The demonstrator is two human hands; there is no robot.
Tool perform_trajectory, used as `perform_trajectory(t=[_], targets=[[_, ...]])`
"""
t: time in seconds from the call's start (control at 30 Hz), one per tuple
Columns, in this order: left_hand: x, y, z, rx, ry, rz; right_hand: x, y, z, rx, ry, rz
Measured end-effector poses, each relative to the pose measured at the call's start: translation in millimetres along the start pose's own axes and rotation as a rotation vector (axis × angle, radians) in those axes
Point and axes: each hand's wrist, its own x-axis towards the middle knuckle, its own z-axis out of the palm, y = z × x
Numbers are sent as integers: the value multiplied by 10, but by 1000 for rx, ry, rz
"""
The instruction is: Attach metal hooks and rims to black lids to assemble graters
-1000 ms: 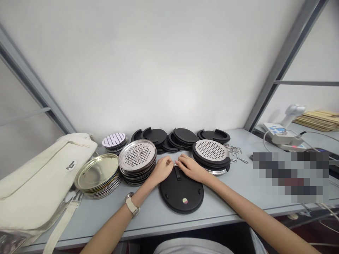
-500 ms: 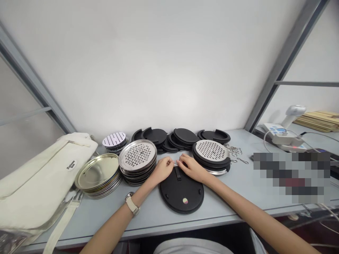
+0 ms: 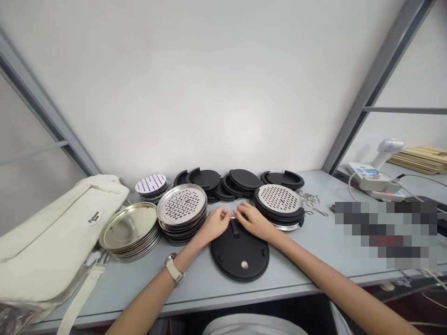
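Note:
A black round base (image 3: 240, 255) lies flat on the table in front of me, with a narrow slot-like strip near its far edge and a small round sticker near its close edge. At that far edge my left hand (image 3: 217, 220) and my right hand (image 3: 252, 218) meet, fingertips pinched together. Between them shows a small shiny metal wire hook (image 3: 233, 217), mostly covered by the fingers. To the left of my left hand stands a stack of perforated metal discs (image 3: 182, 204). Another perforated disc (image 3: 280, 197) tops a black stack just beyond my right wrist.
Gold metal lids (image 3: 131, 225) are stacked at left beside a cream bag (image 3: 52, 232). Black round pieces (image 3: 244, 180) and a striped disc pile (image 3: 151, 184) line the wall. Loose wire hooks (image 3: 309, 198) lie to the right, a white scanner (image 3: 384, 156) farther right.
The fingers have shifted very slightly at the metal hook; the black base and both arms stay in practically the same place.

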Motion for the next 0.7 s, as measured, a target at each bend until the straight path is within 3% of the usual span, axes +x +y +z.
perform_trajectory(t=[0.7], targets=[[9, -59, -2, -49, -74, 12, -7, -26, -13, -12, -9, 12]])
